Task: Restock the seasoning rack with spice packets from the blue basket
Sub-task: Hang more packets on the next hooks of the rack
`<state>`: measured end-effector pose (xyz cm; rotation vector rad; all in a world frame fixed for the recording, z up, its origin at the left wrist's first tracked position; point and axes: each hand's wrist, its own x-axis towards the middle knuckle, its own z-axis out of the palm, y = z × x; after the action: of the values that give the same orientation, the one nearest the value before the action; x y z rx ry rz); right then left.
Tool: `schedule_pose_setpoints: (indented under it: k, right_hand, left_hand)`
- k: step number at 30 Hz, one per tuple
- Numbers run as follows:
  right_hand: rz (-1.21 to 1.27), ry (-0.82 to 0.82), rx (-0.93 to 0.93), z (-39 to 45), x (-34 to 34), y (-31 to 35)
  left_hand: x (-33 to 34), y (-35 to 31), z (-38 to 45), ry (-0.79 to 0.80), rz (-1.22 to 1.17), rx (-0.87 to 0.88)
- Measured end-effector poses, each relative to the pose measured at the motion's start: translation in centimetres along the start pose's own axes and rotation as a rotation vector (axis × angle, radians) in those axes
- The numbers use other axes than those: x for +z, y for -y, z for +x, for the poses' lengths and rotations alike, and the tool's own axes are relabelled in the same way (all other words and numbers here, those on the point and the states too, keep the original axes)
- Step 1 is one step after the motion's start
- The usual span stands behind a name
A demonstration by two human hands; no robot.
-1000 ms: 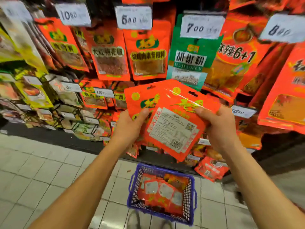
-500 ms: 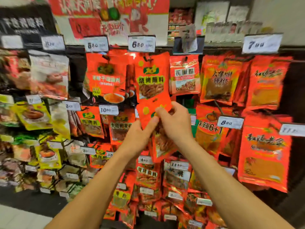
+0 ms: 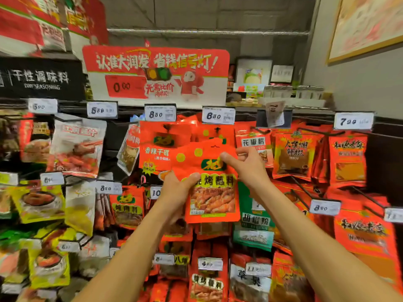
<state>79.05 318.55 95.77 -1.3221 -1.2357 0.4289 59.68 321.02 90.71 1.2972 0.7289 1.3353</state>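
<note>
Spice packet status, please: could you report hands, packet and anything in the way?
Left hand, right hand both grip the spice packet. Packet raised below the 6.80 tag, not hung. Hanging packets directly behind.

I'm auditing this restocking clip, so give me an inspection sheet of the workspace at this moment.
Surface: seasoning rack with hanging pegs, full of packets.
Job's things: red spice packet held up in front of the peg under the 6.80 price tag; whether its hole is on the peg cannot be told. Blue basket: nothing seen.
Clutter: yellow packets at the left, green packet behind the right wrist.
Grippers: left hand grips the packet's left edge; right hand pinches its top.
Cables: nothing seen.
Surroundings: red promotional sign above, grey wall at the right.
</note>
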Motion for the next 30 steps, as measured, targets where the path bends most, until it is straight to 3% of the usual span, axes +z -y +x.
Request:
schedule_pose_setpoints:
  k: [4,8,12,17,22,30]
  right_hand:
    - [0.183,0.103,0.058,1.5,2.0,0.4]
    - [0.302,-0.029,0.034,3.3,2.7,1.4]
    - [0.22,-0.179,0.014,5.3,1.9,2.5]
    - [0.097,-0.209,0.001,6.5,2.5,2.7]
    - [0.029,-0.307,-0.016,7.1,3.0,1.8]
    - [-0.124,-0.274,0.105,11.2,3.6,0.2]
  left_hand:
    - [-2.4,-0.8,1.4,0.033,-0.019,0.012]
    - [-3.4,-1.8,2.9,-0.012,0.051,0.035]
    - [-4.2,-1.9,3.4,-0.131,0.212,0.077]
    - [-4.8,-2.7,3.3,-0.205,0.205,0.161]
    - [-5.8,-3.9,3.4,-0.241,0.146,0.249]
    - [-5.3,-4.0,3.5,-0.186,0.197,0.239]
